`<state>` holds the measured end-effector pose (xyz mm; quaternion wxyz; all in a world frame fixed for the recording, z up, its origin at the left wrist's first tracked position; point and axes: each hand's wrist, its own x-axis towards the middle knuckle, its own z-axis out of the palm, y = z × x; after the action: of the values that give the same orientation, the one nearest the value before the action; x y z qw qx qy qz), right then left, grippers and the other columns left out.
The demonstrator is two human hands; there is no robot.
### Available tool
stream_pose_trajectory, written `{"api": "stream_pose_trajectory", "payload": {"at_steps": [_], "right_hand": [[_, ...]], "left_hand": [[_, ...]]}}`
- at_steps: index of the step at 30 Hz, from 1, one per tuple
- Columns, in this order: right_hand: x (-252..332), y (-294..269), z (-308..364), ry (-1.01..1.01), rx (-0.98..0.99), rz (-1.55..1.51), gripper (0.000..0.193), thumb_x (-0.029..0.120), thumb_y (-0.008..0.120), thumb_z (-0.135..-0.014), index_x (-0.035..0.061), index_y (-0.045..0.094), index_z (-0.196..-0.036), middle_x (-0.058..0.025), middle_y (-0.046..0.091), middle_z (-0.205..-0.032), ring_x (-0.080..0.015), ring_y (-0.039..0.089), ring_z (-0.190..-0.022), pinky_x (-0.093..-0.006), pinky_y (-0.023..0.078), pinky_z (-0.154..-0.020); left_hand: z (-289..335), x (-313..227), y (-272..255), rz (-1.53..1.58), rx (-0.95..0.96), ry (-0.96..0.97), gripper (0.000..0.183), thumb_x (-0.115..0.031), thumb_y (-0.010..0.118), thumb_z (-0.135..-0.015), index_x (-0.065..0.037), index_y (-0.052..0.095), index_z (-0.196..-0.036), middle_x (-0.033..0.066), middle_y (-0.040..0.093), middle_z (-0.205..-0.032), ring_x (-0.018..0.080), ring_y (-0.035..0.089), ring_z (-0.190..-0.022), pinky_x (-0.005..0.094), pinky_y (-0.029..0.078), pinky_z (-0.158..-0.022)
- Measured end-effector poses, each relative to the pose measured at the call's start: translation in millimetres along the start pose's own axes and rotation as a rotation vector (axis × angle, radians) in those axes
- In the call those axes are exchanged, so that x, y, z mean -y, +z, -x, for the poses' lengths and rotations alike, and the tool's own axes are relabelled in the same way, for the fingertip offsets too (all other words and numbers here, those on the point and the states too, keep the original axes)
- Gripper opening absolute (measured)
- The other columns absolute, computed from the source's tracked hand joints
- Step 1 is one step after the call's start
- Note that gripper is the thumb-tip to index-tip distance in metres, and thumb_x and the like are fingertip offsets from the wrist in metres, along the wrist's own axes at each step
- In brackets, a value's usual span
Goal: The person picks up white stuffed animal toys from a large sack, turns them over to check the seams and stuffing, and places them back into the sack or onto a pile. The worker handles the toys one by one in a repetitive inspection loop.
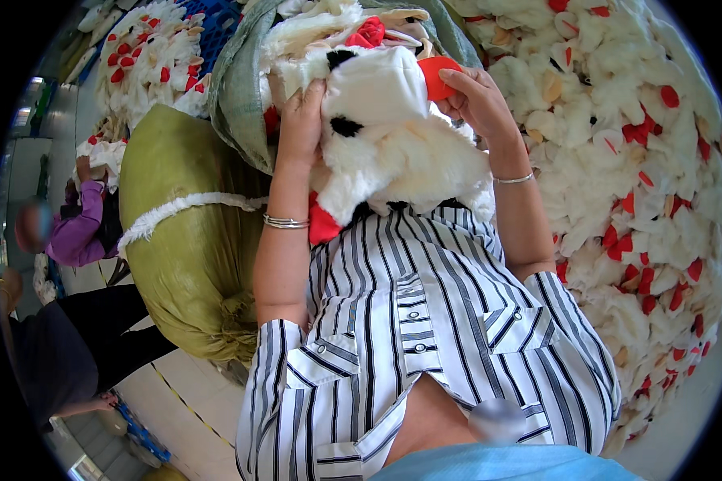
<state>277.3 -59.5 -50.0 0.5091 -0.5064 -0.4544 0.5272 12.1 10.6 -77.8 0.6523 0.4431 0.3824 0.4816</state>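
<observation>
In front of my chest lies a white plush toy skin (393,152) with black patches and a smooth pale part at its top. My left hand (303,120) is closed on the left edge of this plush skin. My right hand (472,92) pinches a flat red fabric piece (439,78) at the right end of the smooth part. Another red part (323,220) hangs at the skin's lower left, against my striped shirt. Beyond my hands, a greenish woven sack (237,84) stands open, filled with more plush pieces, one with a red part (367,33).
To the right rises a large heap of white plush pieces (618,160) with red parts. A full olive sack (192,232), with a white fluffy strip across it, stands at my left. Farther left are a person in purple (80,224) and another in dark clothes (80,345).
</observation>
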Motion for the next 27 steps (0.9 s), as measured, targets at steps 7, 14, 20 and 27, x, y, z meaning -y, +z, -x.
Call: {"api": "stream_pose_trajectory", "payload": {"at_steps": [7,14,20,27], "right_hand": [[50,66,18,-0.9,-0.34,0.829,0.027,0.029,0.078,-0.078,0.0076,0.062,-0.084,-0.0044,0.059,-0.082,-0.0208,0.054,-0.078,-0.0313,0.043,-0.07],[14,103,20,-0.756,0.024,0.692,0.026,0.015,0.06,-0.092,-0.0006,0.05,-0.074,-0.0068,0.048,-0.069,-0.0216,0.051,-0.07,-0.0351,0.038,-0.066],[17,72,28,-0.301,0.111,0.067,0.026,0.019,0.058,-0.095,-0.0002,0.055,-0.078,-0.0006,0.052,-0.073,-0.0107,0.048,-0.072,-0.026,0.039,-0.065],[51,74,-10,-0.586,-0.076,0.507,0.023,0.017,0.073,-0.083,-0.0016,0.065,-0.094,-0.0053,0.064,-0.084,-0.0134,0.057,-0.078,-0.0276,0.047,-0.072]], "left_hand": [[14,-22,20,-0.266,-0.192,0.228,0.043,-0.035,0.052,-0.099,0.006,0.066,-0.106,0.0111,0.068,-0.1,0.0171,0.061,-0.09,0.0282,0.047,-0.082],[26,-45,41,-0.227,-0.12,0.166,0.047,-0.037,0.044,-0.102,0.005,0.065,-0.104,0.009,0.068,-0.097,0.0149,0.06,-0.084,0.0287,0.047,-0.076],[28,-33,33,-0.351,-0.086,0.369,0.046,-0.036,0.045,-0.103,0.005,0.064,-0.108,0.0096,0.068,-0.101,0.0162,0.061,-0.088,0.0298,0.048,-0.079],[34,-55,42,-0.389,0.04,0.331,0.04,-0.034,0.049,-0.102,0.002,0.065,-0.107,0.0038,0.066,-0.092,0.0125,0.057,-0.083,0.0271,0.046,-0.078]]}}
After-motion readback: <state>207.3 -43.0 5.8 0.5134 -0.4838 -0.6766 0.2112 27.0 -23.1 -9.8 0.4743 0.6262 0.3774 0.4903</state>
